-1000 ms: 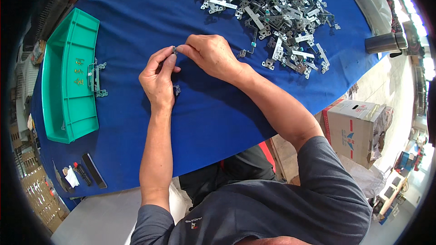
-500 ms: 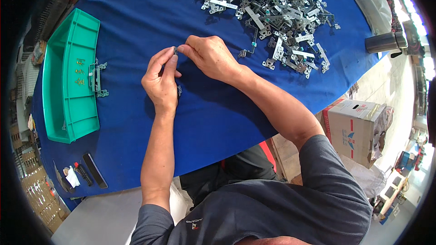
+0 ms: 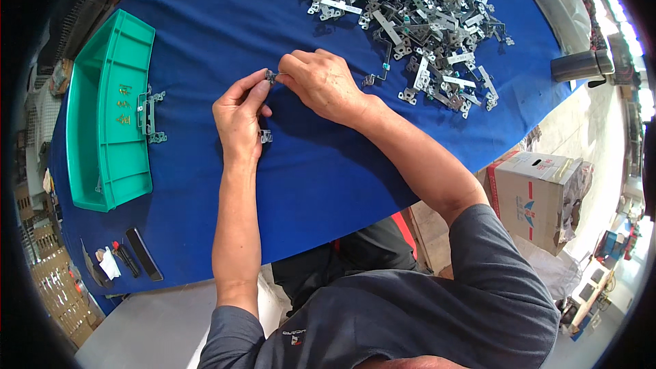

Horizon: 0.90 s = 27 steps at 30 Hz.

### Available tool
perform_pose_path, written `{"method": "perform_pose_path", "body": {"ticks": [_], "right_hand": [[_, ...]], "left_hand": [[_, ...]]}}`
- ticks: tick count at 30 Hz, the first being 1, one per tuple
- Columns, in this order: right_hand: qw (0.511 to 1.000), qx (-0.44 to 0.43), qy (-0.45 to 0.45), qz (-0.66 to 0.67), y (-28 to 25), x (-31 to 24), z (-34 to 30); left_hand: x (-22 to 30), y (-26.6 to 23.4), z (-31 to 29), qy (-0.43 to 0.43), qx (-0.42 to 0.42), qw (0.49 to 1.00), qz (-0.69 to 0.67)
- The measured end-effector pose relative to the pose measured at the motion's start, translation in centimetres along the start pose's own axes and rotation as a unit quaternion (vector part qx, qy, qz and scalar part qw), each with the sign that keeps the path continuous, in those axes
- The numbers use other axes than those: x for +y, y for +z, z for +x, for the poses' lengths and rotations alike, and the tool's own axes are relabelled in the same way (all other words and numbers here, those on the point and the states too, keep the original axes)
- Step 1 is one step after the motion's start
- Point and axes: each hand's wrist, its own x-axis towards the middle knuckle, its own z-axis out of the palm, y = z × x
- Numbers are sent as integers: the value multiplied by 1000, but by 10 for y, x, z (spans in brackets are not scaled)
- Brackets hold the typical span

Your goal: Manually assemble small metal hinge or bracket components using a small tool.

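Observation:
Over the blue cloth, my left hand is closed on a metal bracket, whose lower end shows below the fingers while its upper end sticks out at the fingertips. Much of its middle is hidden by the hand. My right hand meets that upper end from the right, thumb and fingers pinched together. What lies between the right fingertips is too small to make out. To the right spreads a large heap of similar metal brackets, some with small teal parts.
A green plastic bin stands at the left, with metal brackets beside its right wall. Near the front left lie a phone, a red-and-black tool and white tissue. A cardboard box stands beyond the table's right edge.
The bracket has turned slightly in my left hand, so more of both its ends shows. My right fingertips have shifted a little right. The whole view has moved slightly.

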Motion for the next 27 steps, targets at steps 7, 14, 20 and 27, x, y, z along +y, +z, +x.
{"method": "perform_pose_path", "body": {"ticks": [7,14,20,27], "right_hand": [[988,-34,130,71,-4,-3,2],[984,52,102,133,7,2,3],[978,-52,167,116,-8,-2,6],[976,-25,151,154,-8,0,4]], "left_hand": [[-11,7,-2,96,14,995,-19],[-10,8,-2,111,19,994,4],[-10,8,-2,137,32,990,26],[-10,9,-2,156,22,987,8]]}}
